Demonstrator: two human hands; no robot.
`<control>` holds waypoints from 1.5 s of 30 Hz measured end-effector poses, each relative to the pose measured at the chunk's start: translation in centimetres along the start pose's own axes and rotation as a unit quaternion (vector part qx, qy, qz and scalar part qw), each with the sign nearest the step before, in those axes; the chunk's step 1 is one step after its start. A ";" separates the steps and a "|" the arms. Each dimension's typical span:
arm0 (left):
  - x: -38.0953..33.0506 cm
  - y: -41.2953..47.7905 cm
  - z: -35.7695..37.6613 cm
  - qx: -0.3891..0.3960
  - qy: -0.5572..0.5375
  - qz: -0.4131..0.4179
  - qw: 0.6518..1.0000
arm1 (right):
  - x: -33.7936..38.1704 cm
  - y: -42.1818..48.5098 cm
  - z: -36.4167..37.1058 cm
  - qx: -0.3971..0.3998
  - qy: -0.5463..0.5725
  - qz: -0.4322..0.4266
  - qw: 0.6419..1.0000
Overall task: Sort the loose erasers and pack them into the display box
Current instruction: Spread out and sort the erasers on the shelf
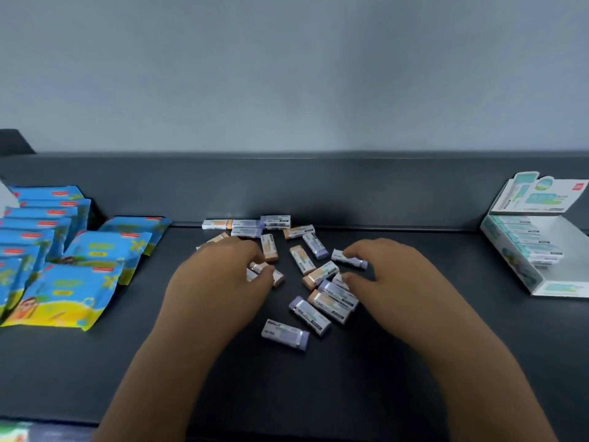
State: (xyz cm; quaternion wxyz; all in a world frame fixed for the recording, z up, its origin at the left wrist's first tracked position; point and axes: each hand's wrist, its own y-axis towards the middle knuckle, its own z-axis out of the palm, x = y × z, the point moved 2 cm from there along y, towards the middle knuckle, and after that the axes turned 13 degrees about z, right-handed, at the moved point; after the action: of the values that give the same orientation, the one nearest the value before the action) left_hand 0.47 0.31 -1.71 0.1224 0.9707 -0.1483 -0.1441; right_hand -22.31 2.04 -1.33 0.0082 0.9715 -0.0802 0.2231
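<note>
Head view: loose erasers (299,260) on dark counter (95,362); left hand (220,275) pinching one eraser (266,272), right hand (385,269) curled half-open over pile; box (538,250) far right.

matt dark table (95,362); glossy plastic packets (63,295); paper-sleeved erasers (285,334); cardboard display box (541,250).

Loose erasers (299,260) with orange or purple ends lie scattered on the dark desk (95,362). The left hand (220,275) pinches an orange-ended eraser (267,272); the right hand (385,272) curls over a purple-ended eraser (349,259). The display box (538,250) stands open at far right, blue packets (63,250) at left.
</note>
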 end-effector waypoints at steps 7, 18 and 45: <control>5.0 0.2 -1.3 0.026 -0.029 0.067 0.997 | 2.3 1.4 2.0 -0.022 -0.038 0.085 0.995; 9.5 0.1 -1.4 0.074 -0.076 0.114 0.988 | 8.3 1.0 3.4 -0.041 -0.026 0.085 0.995; 8.1 0.4 -2.2 0.010 -0.185 0.101 0.977 | 10.8 1.0 5.4 -0.031 -0.014 0.091 0.995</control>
State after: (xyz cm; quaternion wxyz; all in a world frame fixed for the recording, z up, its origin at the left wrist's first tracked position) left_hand 8.47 -2.23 -1.50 0.0973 0.9081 -0.2676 -0.3070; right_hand -10.55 -0.92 -1.56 0.0170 0.9623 -0.1755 0.2070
